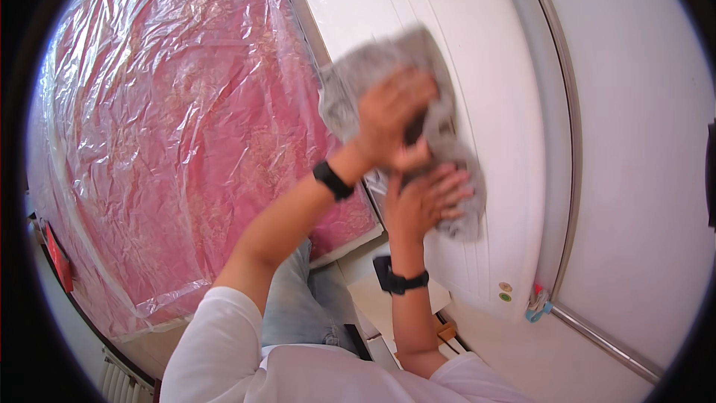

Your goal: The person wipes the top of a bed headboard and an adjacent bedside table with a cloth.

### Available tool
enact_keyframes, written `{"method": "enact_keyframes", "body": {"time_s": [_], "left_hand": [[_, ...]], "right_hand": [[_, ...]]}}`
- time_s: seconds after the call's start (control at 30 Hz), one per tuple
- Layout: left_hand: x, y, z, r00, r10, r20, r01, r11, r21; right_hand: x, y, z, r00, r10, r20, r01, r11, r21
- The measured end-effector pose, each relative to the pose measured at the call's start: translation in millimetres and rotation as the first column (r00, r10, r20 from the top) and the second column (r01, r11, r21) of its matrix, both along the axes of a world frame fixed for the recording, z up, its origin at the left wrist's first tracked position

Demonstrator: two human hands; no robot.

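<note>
A crumpled grey cloth lies against a long white panel with fine grooves. My left hand is on the upper part of the cloth, its fingers curled into the fabric and smeared by motion. Just below and to the right, my right hand presses on the lower part of the cloth with its fingers spread out. Both wrists wear black bands. A dark gap shows among the folds between the hands.
To the left spreads a large pink patterned surface under shiny clear plastic. A metal rail runs along a white wall on the right. A small light-blue and red item sits by the panel's lower right corner. A red object stands far left.
</note>
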State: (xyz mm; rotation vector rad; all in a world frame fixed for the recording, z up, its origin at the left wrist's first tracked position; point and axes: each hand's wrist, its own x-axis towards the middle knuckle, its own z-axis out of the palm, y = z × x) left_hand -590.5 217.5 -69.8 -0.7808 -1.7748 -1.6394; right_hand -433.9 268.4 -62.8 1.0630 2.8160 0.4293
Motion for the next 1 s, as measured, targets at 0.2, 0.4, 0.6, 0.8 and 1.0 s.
{"method": "enact_keyframes", "body": {"time_s": [0.2, 0.4, 0.6, 0.8, 1.0], "left_hand": [[163.6, 24.3, -13.3, 0.932, -0.361, -0.034, 0.348, 0.916, -0.197], [227.1, 40.7, -31.5, 0.815, -0.527, 0.241, 0.569, 0.806, -0.161], [113.5, 31.3, -12.3, 0.888, -0.293, 0.355, 0.352, 0.929, -0.114], [-67.4, 9.8, 27.6, 0.981, -0.006, 0.193, 0.032, 0.991, -0.132], [-162.2, -6.2, 34.8, 0.95, 0.196, 0.242, -0.197, 0.98, -0.018]], "right_hand": [[190.9, 51.5, 2.7, 0.953, -0.17, 0.251, 0.193, 0.979, -0.071], [188.0, 56.1, 26.4, 0.862, -0.192, 0.469, 0.302, 0.938, -0.171], [91.5, 35.1, 15.8, 0.995, 0.1, -0.02, -0.094, 0.975, 0.201], [-82.2, -6.6, 66.3, 0.932, 0.271, -0.24, -0.198, 0.937, 0.289], [-196.4, -20.4, 99.2, 0.795, 0.499, -0.346, -0.361, 0.847, 0.391]]}}
